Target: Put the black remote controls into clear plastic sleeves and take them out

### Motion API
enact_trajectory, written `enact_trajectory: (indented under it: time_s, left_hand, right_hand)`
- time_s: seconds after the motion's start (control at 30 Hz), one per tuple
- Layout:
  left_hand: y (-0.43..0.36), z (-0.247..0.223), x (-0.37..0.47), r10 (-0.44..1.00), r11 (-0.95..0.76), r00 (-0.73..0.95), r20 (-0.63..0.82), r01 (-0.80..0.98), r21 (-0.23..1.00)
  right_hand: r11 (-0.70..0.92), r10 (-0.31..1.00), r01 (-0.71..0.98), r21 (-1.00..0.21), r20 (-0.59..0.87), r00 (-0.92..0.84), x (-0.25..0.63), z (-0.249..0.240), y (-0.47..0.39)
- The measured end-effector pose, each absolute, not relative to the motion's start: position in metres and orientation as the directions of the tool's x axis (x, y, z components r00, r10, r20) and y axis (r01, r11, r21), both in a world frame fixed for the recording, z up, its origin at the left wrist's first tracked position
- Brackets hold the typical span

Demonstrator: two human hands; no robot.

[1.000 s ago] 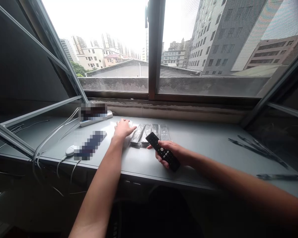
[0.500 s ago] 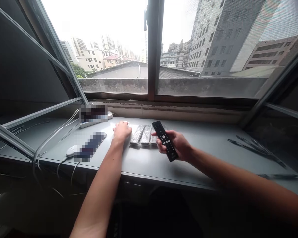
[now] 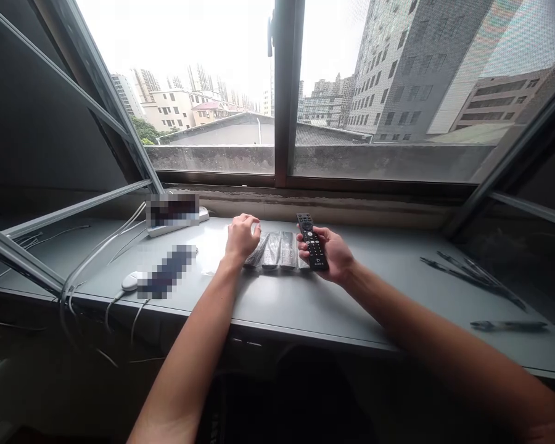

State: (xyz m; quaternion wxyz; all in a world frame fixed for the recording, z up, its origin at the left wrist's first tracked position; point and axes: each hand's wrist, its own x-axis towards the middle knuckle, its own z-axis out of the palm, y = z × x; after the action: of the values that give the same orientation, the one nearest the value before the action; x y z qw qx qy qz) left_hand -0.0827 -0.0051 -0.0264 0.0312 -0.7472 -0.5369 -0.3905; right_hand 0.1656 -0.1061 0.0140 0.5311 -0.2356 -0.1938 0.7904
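Observation:
A black remote with white and grey buttons is in my right hand, its button side facing up toward me. My left hand is raised a little at the left end of a row of several plastic-wrapped packs, with thumb and fingers apart and nothing visible between them. The packs lie side by side on the grey table. A clear plastic piece lies left of my left wrist.
Left on the table are a blurred-out phone-like object, a round white charger, cables and a white power strip. Dark pen-like items lie at the right. Metal frames stand at both sides; a window is behind.
My left hand has moved right and up, toward the wrapped packs, and its fingers have opened. My right hand has shifted the remote slightly farther back, and it now stands more upright in view.

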Motion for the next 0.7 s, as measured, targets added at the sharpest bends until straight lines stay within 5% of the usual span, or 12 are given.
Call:
enact_trajectory:
  time_s: [0.27,0.5,0.7]
  left_hand:
    - [-0.0066,-0.0280,-0.0750,0.743,-0.514,0.194,0.640,0.779,0.360]
    - [-0.0056,-0.0294,-0.0752,0.740,-0.534,0.220,0.635,0.766,0.357]
    - [-0.0077,-0.0289,-0.0730,0.736,-0.541,0.236,0.635,0.768,0.342]
  right_hand:
    - [-0.368,0.922,-0.756,-0.541,-0.107,-0.373,0.1714,0.0084,-0.1162]
    - [-0.372,0.928,-0.745,-0.554,-0.251,-0.276,0.1702,0.0149,-0.1152]
    - [-0.492,0.868,-0.727,-0.478,-0.203,-0.454,0.1760,0.0138,-0.1174]
